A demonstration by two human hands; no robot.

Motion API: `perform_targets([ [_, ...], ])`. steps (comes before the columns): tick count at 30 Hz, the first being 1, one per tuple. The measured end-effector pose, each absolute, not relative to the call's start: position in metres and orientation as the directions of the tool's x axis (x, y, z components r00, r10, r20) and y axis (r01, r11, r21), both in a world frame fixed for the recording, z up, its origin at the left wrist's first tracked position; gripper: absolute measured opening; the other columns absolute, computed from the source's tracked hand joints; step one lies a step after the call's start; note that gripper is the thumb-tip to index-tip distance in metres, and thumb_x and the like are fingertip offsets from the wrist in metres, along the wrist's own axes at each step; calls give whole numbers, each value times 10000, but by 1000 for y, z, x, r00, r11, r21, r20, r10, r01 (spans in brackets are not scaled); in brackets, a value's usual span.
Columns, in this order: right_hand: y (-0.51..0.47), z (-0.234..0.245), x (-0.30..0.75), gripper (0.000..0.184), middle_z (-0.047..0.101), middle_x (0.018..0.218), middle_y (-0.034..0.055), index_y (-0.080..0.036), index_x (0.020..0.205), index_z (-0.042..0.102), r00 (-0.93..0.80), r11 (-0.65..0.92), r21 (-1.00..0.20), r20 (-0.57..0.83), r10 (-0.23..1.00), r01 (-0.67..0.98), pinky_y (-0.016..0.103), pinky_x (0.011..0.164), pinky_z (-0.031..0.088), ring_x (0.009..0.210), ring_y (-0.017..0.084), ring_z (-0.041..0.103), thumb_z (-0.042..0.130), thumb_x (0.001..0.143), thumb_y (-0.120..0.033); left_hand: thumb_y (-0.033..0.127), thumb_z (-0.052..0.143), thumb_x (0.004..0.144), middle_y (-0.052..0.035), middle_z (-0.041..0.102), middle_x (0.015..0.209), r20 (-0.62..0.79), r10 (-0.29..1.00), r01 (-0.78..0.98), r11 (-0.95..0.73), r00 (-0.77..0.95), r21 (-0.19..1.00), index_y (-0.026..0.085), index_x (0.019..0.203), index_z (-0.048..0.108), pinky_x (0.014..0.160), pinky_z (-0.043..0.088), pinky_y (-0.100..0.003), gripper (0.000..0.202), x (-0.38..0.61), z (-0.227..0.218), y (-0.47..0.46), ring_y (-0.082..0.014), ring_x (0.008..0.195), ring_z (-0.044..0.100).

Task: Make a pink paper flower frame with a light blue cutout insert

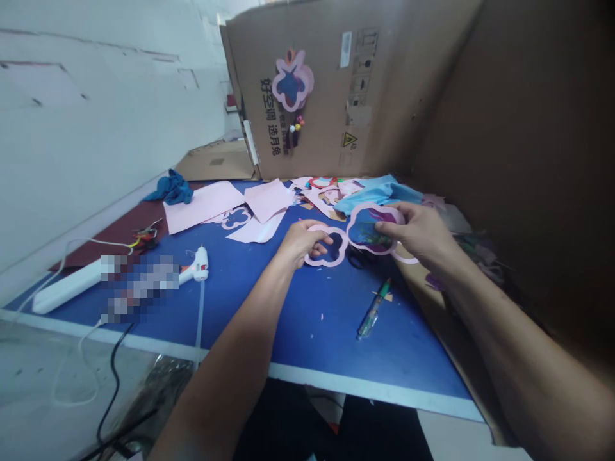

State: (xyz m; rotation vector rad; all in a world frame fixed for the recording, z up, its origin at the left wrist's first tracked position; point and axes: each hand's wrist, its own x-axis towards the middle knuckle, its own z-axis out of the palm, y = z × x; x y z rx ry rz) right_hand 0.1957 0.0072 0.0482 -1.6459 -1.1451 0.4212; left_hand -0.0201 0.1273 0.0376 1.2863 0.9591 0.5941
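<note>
My left hand pinches a pink paper flower-shaped frame with an open middle, above the blue table. Close beside it, my right hand holds a pink flower-shaped frame filled with dark blue and purple film, thumb on its face and fingers behind. The two frames meet or nearly meet at their edges; I cannot tell whether they touch. Another pink paper rim shows under my right hand. Dark scissors lie partly hidden below the frames. Nearer me rests a pen with a green end.
A glue gun and a white power strip with cables lie at left. Pink paper sheets, paper scraps and a light blue cloth spread along the back. Cardboard walls stand behind and right, one bearing a flower ornament.
</note>
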Motion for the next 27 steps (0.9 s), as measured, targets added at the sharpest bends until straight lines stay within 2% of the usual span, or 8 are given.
perform_targets([
  [5,10,45,194,283,805,883,48,-230,958,785,442,47,-874,290,849,484,415,738,611,765,279,722,875,718,-351,67,693,830,-67,789,822,-236,902,223,163,361,961,149,1024,664,443,311,-212,213,-41,47,154,-71,450,550],
  [10,11,44,183,343,790,861,44,-182,1000,790,424,52,-902,252,870,428,352,670,576,710,234,695,830,706,-354,64,749,733,-95,762,793,-201,951,390,98,233,916,99,1083,698,522,389,-258,356,-66,54,176,-121,483,572],
  [12,10,47,177,353,791,855,49,-165,998,797,408,55,-898,252,878,436,337,668,564,714,227,692,821,699,-352,81,792,696,-142,780,882,-157,975,449,73,155,891,73,1227,663,641,498,-314,546,-79,59,184,-202,627,688],
  [14,9,49,172,361,801,869,53,-162,999,800,391,58,-902,243,888,429,330,679,565,738,232,704,822,688,-344,82,832,641,-184,789,1092,-78,992,505,17,100,863,94,1314,639,830,541,-358,700,-92,65,190,-290,929,762],
  [16,7,52,167,357,809,877,52,-166,987,798,370,58,-913,221,903,405,332,692,574,755,239,718,829,675,-336,65,836,612,-218,743,1310,3,997,572,-46,76,819,113,1315,652,1013,503,-385,728,-104,71,190,-350,1226,696],
  [19,6,54,161,332,812,863,50,-170,957,794,333,50,-922,189,924,384,340,695,585,756,247,729,829,670,-335,166,805,734,-215,681,1464,135,969,727,-245,207,642,135,1321,680,1145,444,-416,600,-118,77,175,-366,1383,612],
  [21,5,54,157,335,813,863,51,-170,962,795,315,37,-924,167,934,380,342,695,589,754,247,732,829,673,-335,237,750,841,-211,637,1537,166,936,728,-346,310,592,134,1374,676,1192,424,-452,549,-126,79,154,-367,1412,601],
  [27,3,53,141,314,798,827,36,-188,945,792,203,13,-903,111,973,430,325,645,571,706,235,715,845,690,-364,323,672,943,-132,704,1472,280,884,584,-459,373,670,218,1361,729,1192,481,-511,435,-157,66,59,-345,1364,653],
])
